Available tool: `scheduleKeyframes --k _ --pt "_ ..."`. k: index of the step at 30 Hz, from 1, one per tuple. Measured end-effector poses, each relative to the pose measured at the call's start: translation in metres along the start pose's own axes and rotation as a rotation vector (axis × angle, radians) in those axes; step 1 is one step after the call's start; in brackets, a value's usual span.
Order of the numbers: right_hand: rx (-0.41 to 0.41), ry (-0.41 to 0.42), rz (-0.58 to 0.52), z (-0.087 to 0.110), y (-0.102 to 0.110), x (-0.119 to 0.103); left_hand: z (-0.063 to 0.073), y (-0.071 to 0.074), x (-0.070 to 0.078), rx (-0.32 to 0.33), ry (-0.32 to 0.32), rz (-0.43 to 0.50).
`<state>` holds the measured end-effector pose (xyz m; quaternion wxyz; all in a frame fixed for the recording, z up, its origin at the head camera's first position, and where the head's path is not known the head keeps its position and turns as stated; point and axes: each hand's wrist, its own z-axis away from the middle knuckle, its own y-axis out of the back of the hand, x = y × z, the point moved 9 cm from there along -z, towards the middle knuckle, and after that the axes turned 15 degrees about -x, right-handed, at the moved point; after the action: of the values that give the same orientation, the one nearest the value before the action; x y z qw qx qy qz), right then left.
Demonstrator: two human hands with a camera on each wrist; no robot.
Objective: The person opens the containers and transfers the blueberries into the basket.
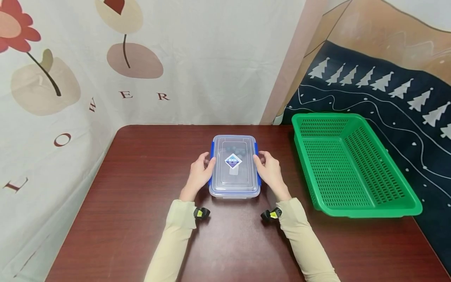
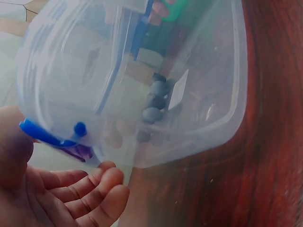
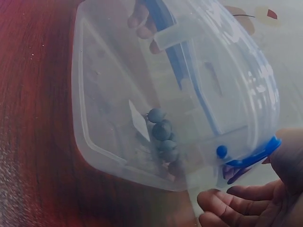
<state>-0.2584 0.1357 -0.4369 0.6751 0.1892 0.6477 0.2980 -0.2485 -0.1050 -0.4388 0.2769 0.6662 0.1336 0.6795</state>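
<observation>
A clear plastic storage box [image 1: 233, 184] with a lid, blue side latches and a diamond label stands on the table. Through its walls show several dark blue round berries, perhaps blueberries [image 2: 154, 101], and a small white slip [image 3: 138, 121]. My left hand [image 1: 200, 173] holds the box's left side, thumb at the lid edge, fingers curved below the blue latch [image 2: 52, 135]. On the opposite side, my right hand [image 1: 270, 170] holds it likewise, its thumb at the lid's right edge and its fingers [image 3: 227, 203] below the other latch [image 3: 253, 153]. Both thumb tips are hidden in the wrist views.
A green plastic basket [image 1: 311, 188] with slotted walls stands at the right of the dark red wooden table [image 1: 141, 176]. A white printed cloth [image 1: 211, 58] hangs behind the far edge, with dark tree-patterned fabric [image 1: 370, 86] at the right.
</observation>
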Motion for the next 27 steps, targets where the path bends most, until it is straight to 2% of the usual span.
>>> scheduleKeyframes --k 7,14,20,27 --pt "-0.022 -0.047 -0.063 -0.003 -0.005 0.013 -0.001 -0.009 -0.01 -0.02 0.091 0.018" --pt "-0.141 -0.166 -0.284 -0.001 -0.022 0.027 -0.001 -0.017 -0.02 -0.076 0.164 0.088" --pt "-0.197 -0.171 -0.38 -0.002 -0.031 0.029 0.0 -0.019 -0.021 -0.099 0.187 0.159" --pt "-0.196 -0.167 -0.399 -0.001 -0.033 0.027 0.0 -0.018 -0.018 -0.097 0.189 0.141"
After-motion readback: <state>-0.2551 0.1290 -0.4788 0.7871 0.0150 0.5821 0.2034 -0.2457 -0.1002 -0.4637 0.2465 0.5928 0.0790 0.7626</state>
